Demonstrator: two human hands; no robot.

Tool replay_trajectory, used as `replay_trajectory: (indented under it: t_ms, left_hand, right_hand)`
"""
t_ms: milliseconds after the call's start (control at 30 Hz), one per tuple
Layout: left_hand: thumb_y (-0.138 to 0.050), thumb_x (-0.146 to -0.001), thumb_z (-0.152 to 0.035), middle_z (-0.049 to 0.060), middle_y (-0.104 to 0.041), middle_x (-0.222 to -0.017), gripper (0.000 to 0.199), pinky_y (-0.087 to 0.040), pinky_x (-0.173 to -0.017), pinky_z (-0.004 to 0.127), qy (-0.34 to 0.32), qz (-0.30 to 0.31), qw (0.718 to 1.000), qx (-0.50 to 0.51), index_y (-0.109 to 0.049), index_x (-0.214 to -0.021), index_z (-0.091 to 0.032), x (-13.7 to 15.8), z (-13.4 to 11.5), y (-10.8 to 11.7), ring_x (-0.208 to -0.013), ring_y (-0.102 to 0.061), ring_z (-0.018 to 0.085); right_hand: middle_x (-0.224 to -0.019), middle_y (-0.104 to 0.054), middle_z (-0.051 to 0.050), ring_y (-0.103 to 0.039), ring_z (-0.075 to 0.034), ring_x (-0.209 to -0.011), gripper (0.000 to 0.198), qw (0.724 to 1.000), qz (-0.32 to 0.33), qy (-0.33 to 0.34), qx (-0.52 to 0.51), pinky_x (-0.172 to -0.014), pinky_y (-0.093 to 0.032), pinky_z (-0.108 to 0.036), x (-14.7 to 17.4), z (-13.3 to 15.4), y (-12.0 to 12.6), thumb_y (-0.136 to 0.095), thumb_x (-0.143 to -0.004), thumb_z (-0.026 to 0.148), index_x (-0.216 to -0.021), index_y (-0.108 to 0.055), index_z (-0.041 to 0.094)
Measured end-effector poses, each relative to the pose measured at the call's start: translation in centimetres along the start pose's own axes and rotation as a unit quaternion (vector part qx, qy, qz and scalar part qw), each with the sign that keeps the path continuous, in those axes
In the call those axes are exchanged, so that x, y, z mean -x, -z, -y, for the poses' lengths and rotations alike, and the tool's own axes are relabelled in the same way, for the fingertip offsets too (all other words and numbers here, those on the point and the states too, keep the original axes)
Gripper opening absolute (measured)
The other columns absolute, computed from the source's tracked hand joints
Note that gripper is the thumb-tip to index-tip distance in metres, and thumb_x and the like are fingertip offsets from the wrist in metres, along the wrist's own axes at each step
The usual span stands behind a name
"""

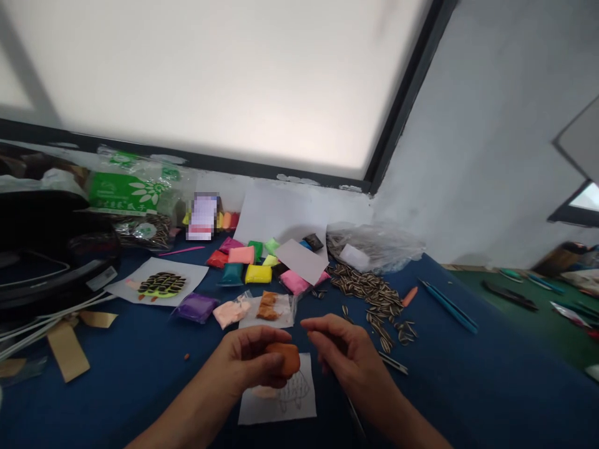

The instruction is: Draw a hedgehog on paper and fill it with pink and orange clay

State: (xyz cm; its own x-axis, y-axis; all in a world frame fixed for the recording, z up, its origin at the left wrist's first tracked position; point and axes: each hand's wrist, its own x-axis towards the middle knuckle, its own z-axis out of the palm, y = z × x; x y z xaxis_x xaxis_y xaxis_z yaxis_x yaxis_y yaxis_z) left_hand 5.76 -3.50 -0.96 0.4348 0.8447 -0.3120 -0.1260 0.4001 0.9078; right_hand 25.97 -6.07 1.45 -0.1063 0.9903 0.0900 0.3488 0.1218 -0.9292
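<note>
My left hand (238, 360) is closed around a lump of orange-brown modelling clay (291, 360). Under it lies a paper with a pencil drawing (299, 408); a patch of peach clay shows on its left part. To the right of the clay and apart from it, my right hand (344, 349) has thumb and forefinger pinched together; whatever they hold is too small to make out. Just beyond the hands, an opened wrapper with brown clay (267, 305) rests on a white sheet, beside a packet of peach clay (233, 310).
Loose sunflower seeds (360, 287) spread at the right, near blue tweezers (449, 305). Several coloured clay packets (258, 274) lie at the back. A card with a seed-covered figure (163, 285) is at the left, before a green seed bag (135, 193). A phone (204, 215) leans behind.
</note>
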Motion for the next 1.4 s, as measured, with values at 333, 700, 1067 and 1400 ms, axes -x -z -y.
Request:
replay_trajectory:
  t_ms: [333,700,1067,1400]
  left_hand:
    - [-0.093,-0.054,-0.051,0.005,-0.082,-0.086,0.054,-0.054,-0.077,0.033,0.021,-0.015,1.0,0.014,-0.077,-0.095,-0.02,0.2,-0.5,-0.7,-0.085,-0.074,0.025]
    - [-0.092,-0.055,-0.038,0.003,-0.081,-0.087,0.046,-0.054,-0.079,0.032,0.022,0.018,0.999,0.019,-0.078,-0.095,-0.02,0.8,-0.9,-1.7,-0.086,-0.073,0.024]
    - [-0.093,-0.058,-0.055,0.003,-0.081,-0.078,0.05,-0.056,-0.075,0.029,0.022,0.017,0.998,0.048,-0.08,-0.09,-0.019,0.4,-0.5,-1.5,-0.075,-0.074,0.02]
    - [-0.089,-0.062,-0.059,0.004,-0.082,-0.086,0.054,-0.056,-0.077,0.03,-0.019,0.008,1.0,0.02,-0.077,-0.097,-0.019,0.6,-1.2,-1.7,-0.084,-0.075,0.023]
  right_hand:
    - [-0.082,-0.065,-0.001,-0.053,-0.014,-0.065,0.007,0.998,-0.027,0.035,-0.041,-0.059,-0.042,-0.026,0.6,0.4,-0.5,-0.072,-0.085,0.027,-0.082,-0.073,0.021]
    - [-0.086,-0.054,-0.001,-0.057,-0.016,-0.079,0.009,0.985,-0.058,0.161,0.033,-0.071,-0.047,-0.026,1.2,0.1,-1.6,-0.072,-0.085,0.015,-0.081,-0.076,0.022]
    - [-0.086,-0.055,-0.002,-0.06,-0.016,-0.078,0.014,0.983,-0.048,0.167,0.057,-0.069,-0.049,-0.026,1.2,0.3,-1.7,-0.067,-0.084,0.011,-0.083,-0.077,0.021]
    - [-0.09,-0.066,-0.004,-0.062,-0.018,-0.078,0.016,0.997,-0.034,0.063,0.026,-0.069,-0.049,-0.029,1.2,0.6,-1.4,-0.059,-0.096,0.032,-0.1,-0.069,0.019]
